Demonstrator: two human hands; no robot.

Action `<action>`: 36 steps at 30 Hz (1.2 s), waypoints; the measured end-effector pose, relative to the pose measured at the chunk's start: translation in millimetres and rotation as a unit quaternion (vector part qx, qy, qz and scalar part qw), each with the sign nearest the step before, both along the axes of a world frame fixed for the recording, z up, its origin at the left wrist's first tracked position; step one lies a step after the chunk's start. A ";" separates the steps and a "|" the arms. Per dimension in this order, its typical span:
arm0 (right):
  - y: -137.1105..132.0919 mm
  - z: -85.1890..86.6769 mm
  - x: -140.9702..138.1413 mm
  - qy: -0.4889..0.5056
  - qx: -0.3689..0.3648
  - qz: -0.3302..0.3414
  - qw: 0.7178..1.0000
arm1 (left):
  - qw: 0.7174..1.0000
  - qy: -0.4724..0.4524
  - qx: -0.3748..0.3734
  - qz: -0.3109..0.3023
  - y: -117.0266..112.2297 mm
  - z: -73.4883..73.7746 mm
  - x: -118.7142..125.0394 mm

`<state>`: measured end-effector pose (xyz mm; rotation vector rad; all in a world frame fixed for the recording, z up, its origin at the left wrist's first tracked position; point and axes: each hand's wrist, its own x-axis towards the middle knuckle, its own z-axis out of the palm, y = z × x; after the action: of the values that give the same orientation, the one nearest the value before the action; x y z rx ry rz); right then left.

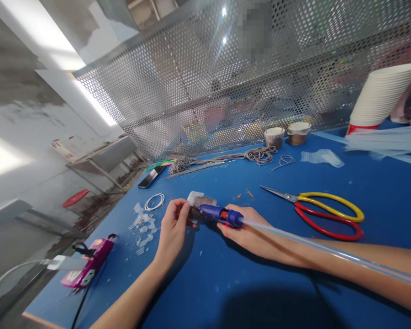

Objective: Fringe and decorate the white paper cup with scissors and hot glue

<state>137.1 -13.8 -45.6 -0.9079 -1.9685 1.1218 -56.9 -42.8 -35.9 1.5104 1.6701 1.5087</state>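
Note:
My right hand [250,230] grips a blue glue gun [219,214] with a long clear glue stick [329,250] trailing back over my forearm. The gun's nozzle points left at a small dark piece [193,214] pinched between the fingers of my left hand [173,224]. Both hands rest low over the blue table [226,283]. Just behind the nozzle lies a small white and brown pad [201,199].
Scissors with yellow and red handles [324,212] lie right of my hands. A white ring [154,201] and white scraps [142,226] lie left. A pink device [89,265] with cable sits at the left edge. Cords [222,159], a phone [150,177], two small cups [286,133], stacked paper cups [380,98] stand before a perforated metal screen.

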 end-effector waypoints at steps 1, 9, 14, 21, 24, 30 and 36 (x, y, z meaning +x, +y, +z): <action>-0.1 0.1 -0.4 -0.002 0.003 -0.001 1.000 | 1.000 0.004 0.001 0.000 -0.3 0.4 0.4; 1.3 -4.3 -1.7 -0.027 0.036 -0.001 0.999 | 0.999 0.032 0.005 0.003 -2.8 -0.1 0.3; 0.6 -3.0 -1.2 -0.059 0.066 -0.015 0.996 | 0.999 0.051 0.004 0.006 -4.4 -0.2 0.4; -0.6 -0.3 1.0 -0.108 0.086 -0.015 0.990 | 0.997 0.069 0.002 0.018 -4.2 -0.8 1.4; -0.7 0.3 1.4 -0.113 0.092 -0.013 0.989 | 0.997 0.076 -0.001 0.012 -4.6 -0.9 1.3; 0.9 -2.2 3.9 -0.115 0.092 -0.009 0.989 | 0.997 0.080 -0.002 0.014 -5.6 -0.7 1.3; 2.9 -1.4 2.1 -0.113 0.097 -0.011 0.989 | 0.996 0.085 0.003 0.014 -5.1 -2.1 -0.9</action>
<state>139.2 -11.0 -47.0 -0.9845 -2.1997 0.8254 -57.8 -47.9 -38.0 1.6668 1.7903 1.4356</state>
